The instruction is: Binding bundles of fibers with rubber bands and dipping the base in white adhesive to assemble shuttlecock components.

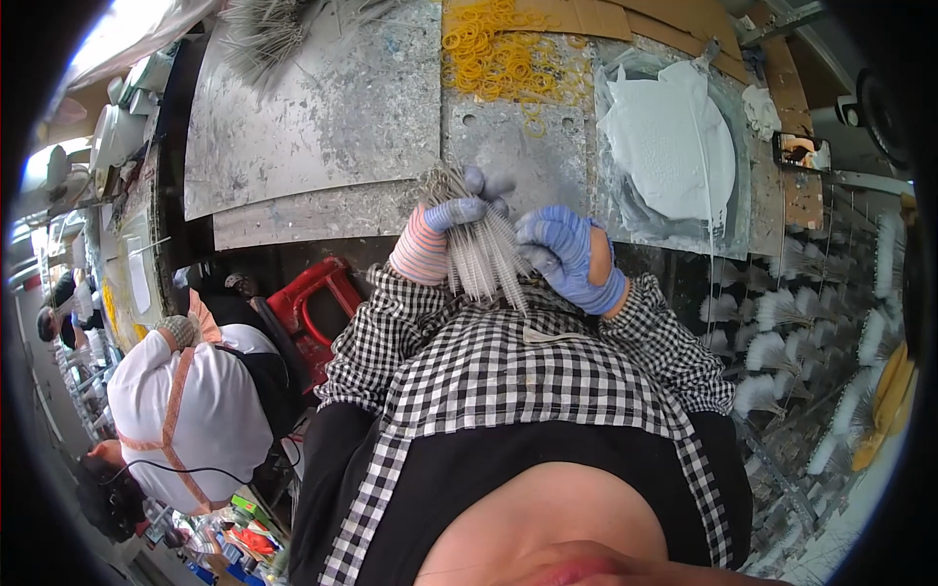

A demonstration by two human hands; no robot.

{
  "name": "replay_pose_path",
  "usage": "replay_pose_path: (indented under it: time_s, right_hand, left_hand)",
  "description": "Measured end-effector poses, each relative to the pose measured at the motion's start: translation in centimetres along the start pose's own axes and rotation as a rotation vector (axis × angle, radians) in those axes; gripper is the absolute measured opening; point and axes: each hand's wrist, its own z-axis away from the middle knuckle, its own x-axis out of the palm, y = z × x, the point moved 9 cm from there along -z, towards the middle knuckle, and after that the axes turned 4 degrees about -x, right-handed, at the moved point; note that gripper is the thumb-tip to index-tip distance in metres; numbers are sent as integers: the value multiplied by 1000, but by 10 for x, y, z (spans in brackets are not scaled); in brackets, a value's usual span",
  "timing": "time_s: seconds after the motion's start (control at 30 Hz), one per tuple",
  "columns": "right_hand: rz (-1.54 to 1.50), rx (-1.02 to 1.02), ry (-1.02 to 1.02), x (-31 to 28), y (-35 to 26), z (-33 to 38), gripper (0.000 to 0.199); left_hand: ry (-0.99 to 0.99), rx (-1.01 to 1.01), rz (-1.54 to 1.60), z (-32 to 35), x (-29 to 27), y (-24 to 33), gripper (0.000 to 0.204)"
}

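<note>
Thin-stemmed bristle brushes (486,259): gathered in one loose fan, in front of the apron, across the near edge of the worktable (293,225) as seen from above.
Long axis of the fan: runs from 11 o'clock to 5 o'clock, with bare stems toward 11 and white bristles pointing to 5, toward the body.
Left hand (445,217): gloved, wrapped firmly around the stem end; nearer of the two, with most of the fan reaching out from this grip toward 5 o'clock.
Right hand (576,256): gloved, at 3 o'clock from the fan, half curled toward the bristles; cannot tell, with bristles and fingers overlapping, whether touching or pinching any.
Checked apron (528,376): worn just below, at 6 o'clock.
Yellow rubber bands (493,54): heaped on the worktable at 12 o'clock, well apart from both hands.
White paste (674,146): spread thick at 2 o'clock.
Phone (801,151): propped beyond the paste, between 2 and 3.
Racked brushes (782,298): ranged in rows past 3 o'clock.
Loose stems (266,39): piled between 10 and 11.
Red stool (288,291): near 9 o'clock.
Co-worker (200,410): bent over another table at 8.
</note>
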Motion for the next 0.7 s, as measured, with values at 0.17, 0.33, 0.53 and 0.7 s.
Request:
replay_pose_path:
  time_s: [0.17,0.33,0.53,0.7]
  right_hand:
    - [-720,789,152,-10,51,27,33]
    - [-602,841,115,14,56,12,45]
    - [80,365,-342,33,36,-6,51]
    - [344,117,-391,38,2,-36,65]
  left_hand:
    - [143,10,-408,18,9,10,26]
    - [-16,-184,-818,12,21,-27,34]
    - [13,-117,-644,22,20,-36,70]
    - [-20,-94,-646,34,24,-30,61]
